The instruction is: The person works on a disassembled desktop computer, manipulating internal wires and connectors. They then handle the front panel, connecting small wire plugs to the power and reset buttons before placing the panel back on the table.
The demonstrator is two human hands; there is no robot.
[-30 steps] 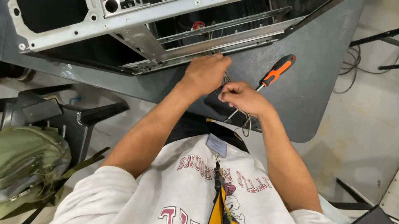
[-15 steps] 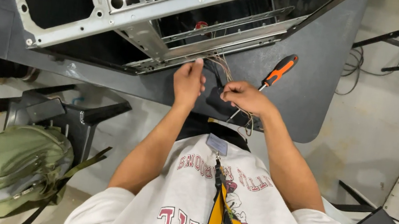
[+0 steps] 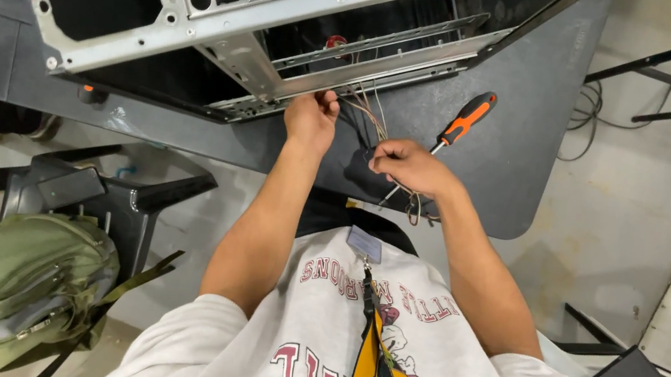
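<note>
Currently | your left hand [image 3: 312, 117] pinches wire bundle [image 3: 365, 111] at computer case [image 3: 292, 5] edge | right hand [image 3: 404, 162] grips wires nearer you | bundle runs case-to-right-hand.

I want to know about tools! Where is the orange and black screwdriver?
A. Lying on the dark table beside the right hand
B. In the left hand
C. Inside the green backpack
A: the screwdriver lies on the dark table, just beyond the right hand, which pinches thin wires.
</note>
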